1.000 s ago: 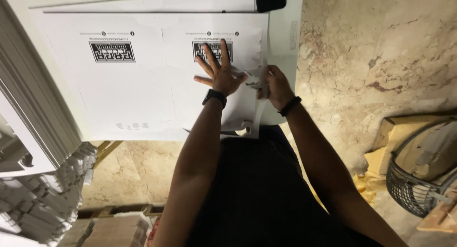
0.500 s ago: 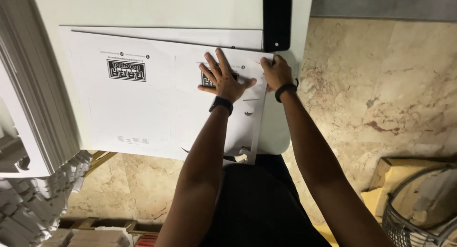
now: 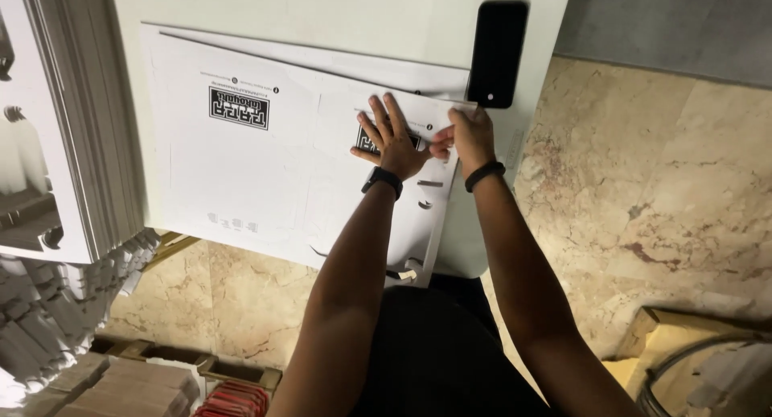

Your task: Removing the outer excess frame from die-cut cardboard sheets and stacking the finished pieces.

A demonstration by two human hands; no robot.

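Left hand (image 3: 392,139) fingers splayed flat, pressing flat white die-cut cardboard sheet (image 3: 265,176) on white worktop (image 3: 322,11). Right hand (image 3: 468,135) fingers pinch sheet's right edge flap. Black phone (image 3: 496,53) just beyond. Sheet unfolded; folding barely begun.

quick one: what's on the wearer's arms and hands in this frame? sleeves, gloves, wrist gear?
Both forearms are bare: no sleeves reach the wrists and no gloves. The left hand has a black smartwatch-style band with a dark square face at the wrist. The right hand has a slimmer plain black wristband. No rings can be made out. No cables or markings. The torso below is in dark clothing.
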